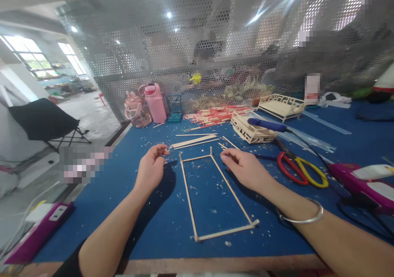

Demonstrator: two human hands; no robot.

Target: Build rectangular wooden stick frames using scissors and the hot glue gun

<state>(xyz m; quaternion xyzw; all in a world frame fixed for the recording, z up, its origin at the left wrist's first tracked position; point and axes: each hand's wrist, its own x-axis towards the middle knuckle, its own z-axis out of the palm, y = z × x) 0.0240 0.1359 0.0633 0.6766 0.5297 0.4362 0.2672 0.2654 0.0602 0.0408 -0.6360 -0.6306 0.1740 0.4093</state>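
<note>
Wooden frame lies flat, its far end between left hand and right hand, seemingly under assembly. Both curl half-closed; whether they pinch anything, one cannot tell. Adding sticks would call for gentle placing.

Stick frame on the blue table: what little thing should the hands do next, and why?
Maybe the left hand could pick up a loose stick: its fingertips are close to those sticks and seem to hold none, while the stick frame already has four sides meeting at its corners.
</note>
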